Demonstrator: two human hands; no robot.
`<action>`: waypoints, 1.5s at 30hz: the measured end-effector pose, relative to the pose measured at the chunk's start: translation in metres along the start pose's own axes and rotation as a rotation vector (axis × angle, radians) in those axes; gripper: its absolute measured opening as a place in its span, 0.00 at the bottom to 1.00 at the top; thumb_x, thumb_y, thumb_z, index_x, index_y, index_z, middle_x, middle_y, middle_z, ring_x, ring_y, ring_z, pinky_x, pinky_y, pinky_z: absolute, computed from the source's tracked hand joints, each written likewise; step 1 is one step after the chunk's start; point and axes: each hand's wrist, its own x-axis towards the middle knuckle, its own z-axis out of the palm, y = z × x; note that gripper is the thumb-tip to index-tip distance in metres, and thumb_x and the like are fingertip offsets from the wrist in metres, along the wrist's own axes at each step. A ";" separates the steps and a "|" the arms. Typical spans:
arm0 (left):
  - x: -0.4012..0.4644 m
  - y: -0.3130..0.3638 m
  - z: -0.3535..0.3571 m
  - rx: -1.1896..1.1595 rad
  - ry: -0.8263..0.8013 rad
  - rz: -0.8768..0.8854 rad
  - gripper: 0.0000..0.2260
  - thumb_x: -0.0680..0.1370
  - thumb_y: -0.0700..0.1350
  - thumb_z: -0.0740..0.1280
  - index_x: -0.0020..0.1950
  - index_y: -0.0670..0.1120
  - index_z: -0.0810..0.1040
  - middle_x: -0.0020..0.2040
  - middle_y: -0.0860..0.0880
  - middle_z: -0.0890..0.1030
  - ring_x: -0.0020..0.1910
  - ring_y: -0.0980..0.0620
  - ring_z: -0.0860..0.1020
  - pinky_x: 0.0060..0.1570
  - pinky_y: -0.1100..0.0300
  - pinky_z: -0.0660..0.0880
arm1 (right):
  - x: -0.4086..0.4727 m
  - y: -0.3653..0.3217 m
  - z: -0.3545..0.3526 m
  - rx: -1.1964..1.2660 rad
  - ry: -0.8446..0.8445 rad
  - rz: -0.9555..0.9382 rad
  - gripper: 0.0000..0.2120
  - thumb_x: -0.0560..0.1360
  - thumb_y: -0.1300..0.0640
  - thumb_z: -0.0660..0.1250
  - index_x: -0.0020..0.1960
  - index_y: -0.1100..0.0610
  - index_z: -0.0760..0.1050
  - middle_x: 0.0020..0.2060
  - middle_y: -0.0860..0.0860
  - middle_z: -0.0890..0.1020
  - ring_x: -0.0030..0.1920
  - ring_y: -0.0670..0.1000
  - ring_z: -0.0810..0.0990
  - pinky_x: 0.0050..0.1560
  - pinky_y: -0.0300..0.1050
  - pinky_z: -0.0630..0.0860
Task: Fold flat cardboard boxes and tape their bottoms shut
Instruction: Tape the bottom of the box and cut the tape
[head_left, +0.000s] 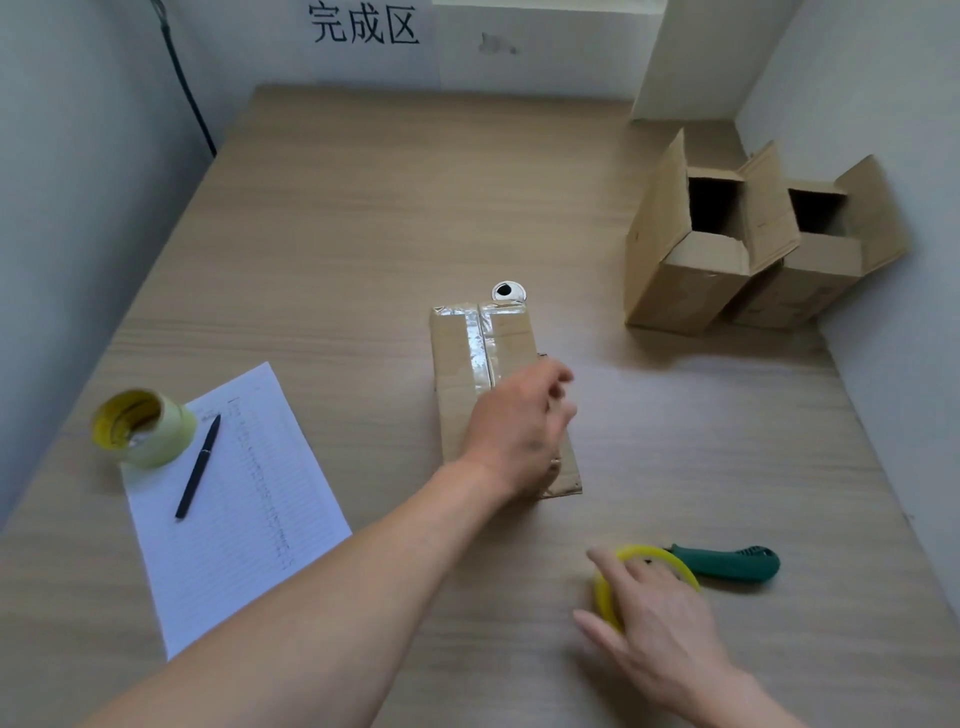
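A cardboard box (462, 364) stands bottom-up in the middle of the table, with clear tape along its centre seam and across its far edge. My left hand (519, 431) rests on the near right part of that box, fingers loosely curled over its right edge. My right hand (649, 618) lies on a thin yellow tape roll (670, 558) flat on the table at the lower right, fingers spread over it. Whether that hand grips the roll I cannot tell.
A green utility knife (727, 564) lies just right of the thin roll. A thick tape roll (143, 428) stands at the left beside a lined sheet (260, 519) with a black pen (198, 467). Two open-topped folded boxes (753, 244) stand at the back right. A cable hole (508, 291) sits behind the box.
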 end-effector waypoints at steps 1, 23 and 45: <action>-0.001 -0.003 -0.011 -0.095 0.139 0.022 0.10 0.76 0.45 0.69 0.56 0.46 0.78 0.50 0.51 0.80 0.44 0.51 0.77 0.49 0.54 0.74 | 0.001 -0.004 -0.008 0.056 0.132 0.038 0.31 0.73 0.31 0.57 0.69 0.46 0.72 0.49 0.49 0.79 0.52 0.55 0.78 0.47 0.49 0.76; -0.063 -0.097 -0.004 0.133 0.125 0.056 0.31 0.73 0.62 0.65 0.73 0.51 0.65 0.73 0.26 0.59 0.55 0.28 0.78 0.45 0.40 0.81 | 0.137 -0.035 -0.074 0.335 0.465 -0.513 0.35 0.75 0.33 0.60 0.68 0.59 0.75 0.59 0.68 0.73 0.55 0.67 0.77 0.56 0.57 0.78; -0.063 -0.095 -0.009 -0.273 0.073 -0.125 0.15 0.79 0.58 0.58 0.66 0.65 0.69 0.77 0.49 0.54 0.73 0.70 0.56 0.72 0.69 0.56 | 0.136 -0.024 -0.081 0.455 0.053 -0.423 0.26 0.77 0.34 0.50 0.75 0.33 0.54 0.56 0.46 0.70 0.57 0.48 0.72 0.53 0.34 0.65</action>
